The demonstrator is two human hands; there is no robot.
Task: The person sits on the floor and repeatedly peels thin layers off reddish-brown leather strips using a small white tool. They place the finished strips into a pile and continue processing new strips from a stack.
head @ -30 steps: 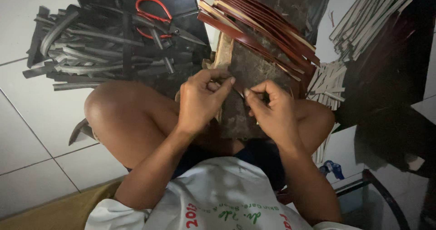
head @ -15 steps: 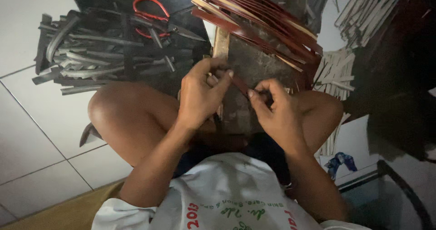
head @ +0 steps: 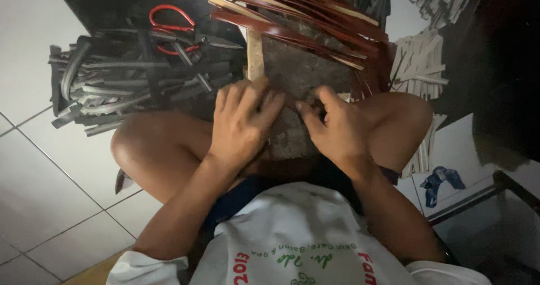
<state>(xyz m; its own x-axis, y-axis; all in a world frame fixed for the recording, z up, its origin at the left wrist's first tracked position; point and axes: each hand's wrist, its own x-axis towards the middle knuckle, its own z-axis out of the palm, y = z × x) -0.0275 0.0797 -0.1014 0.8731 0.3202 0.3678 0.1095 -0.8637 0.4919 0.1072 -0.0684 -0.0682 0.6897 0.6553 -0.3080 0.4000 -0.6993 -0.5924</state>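
Both the left hand (head: 243, 129) and right hand (head: 332, 129) press flat, fingers spread, on a rough grey stone slab (head: 298, 71). Glossy reddish-brown strips (head: 304, 15) fan beyond the fingertips; red-handled scissors (head: 169, 29) lie beyond the left hand.

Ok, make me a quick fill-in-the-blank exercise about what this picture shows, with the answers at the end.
1. The scissors lying on the grey strips have ____ handles.
2. Both the left hand and the right hand press on a flat stone ____.
3. The reddish-brown strips lie at the block's ____ end.

Missing words: red; block; far
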